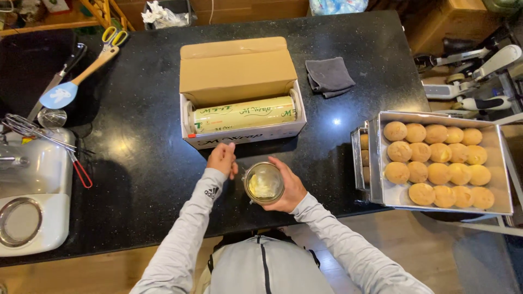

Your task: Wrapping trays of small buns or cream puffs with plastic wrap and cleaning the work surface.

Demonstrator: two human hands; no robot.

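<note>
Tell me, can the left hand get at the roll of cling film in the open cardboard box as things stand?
Probably yes. The left hand is at the box's front wall, the cardboard box is open, and nothing lies over the roll of cling film.

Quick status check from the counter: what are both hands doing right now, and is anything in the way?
Right hand cupping small glass bowl. Left hand closed at the front of the wrap box, contents unseen. Nothing between hands and box.
</note>
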